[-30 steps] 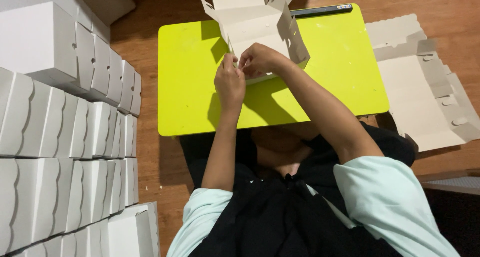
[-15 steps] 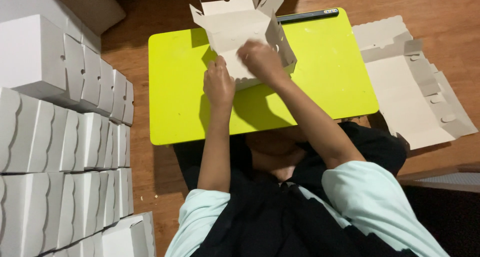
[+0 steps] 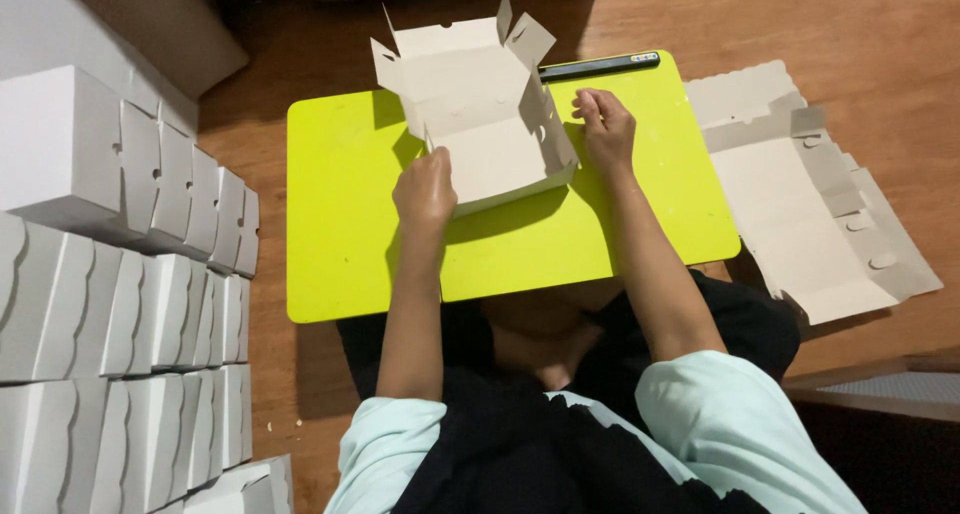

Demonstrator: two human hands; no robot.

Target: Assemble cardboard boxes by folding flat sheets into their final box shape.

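pale grey cardboard box (image 3: pixel 480 124), half folded, sits on your lime-green bench (image 3: pixel 340 234). your left hand (image 3: pixel 425 186) has its grip clenched on the near left flap; your right hand (image 3: pixel 605 129) pinches the right wall. flat cardboard blanks (image 3: pixel 820 204) lie well apart, rightward.

The left hand (image 3: pixel 426 188) covers the near left corner of the box (image 3: pixel 478 114), and its fingertips are hidden behind the flap there. The right hand (image 3: pixel 606 126) is curled, so what its fingers pinch cannot be told. The stacked boxes (image 3: pixel 110 274) run off the left and near edges. The flat blanks (image 3: pixel 810 204) overlap, so their number cannot be told. The person's lap hides the table's (image 3: pixel 340 234) near edge in the middle. The dark bar (image 3: pixel 598 66) on the far edge is too small to tell.
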